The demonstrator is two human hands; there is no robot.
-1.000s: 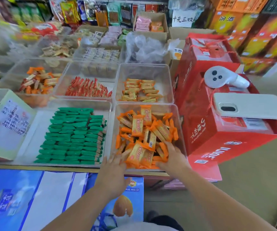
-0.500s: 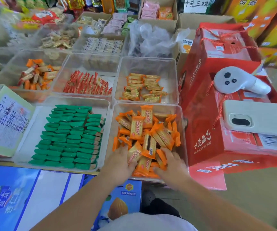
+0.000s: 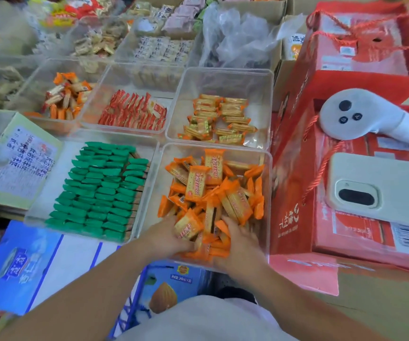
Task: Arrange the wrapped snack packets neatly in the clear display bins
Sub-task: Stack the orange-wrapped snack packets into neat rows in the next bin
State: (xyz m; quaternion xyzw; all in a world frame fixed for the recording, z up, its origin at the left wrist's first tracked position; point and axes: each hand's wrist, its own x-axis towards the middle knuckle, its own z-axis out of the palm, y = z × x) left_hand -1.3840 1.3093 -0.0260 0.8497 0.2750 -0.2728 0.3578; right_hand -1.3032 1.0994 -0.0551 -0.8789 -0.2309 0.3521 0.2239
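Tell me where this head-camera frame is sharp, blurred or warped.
Head view: even, soft light with no hard shadows. The orange packets in the near clear bin are fairly sharp. The far-left bins smear into blur. The red gift boxes bow with wide-angle distortion. The right hand is slightly soft.

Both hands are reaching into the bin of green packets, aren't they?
Not quite. The head view shows the left hand and right hand in the bin of orange packets; the green packets sit in the neighbouring bin.
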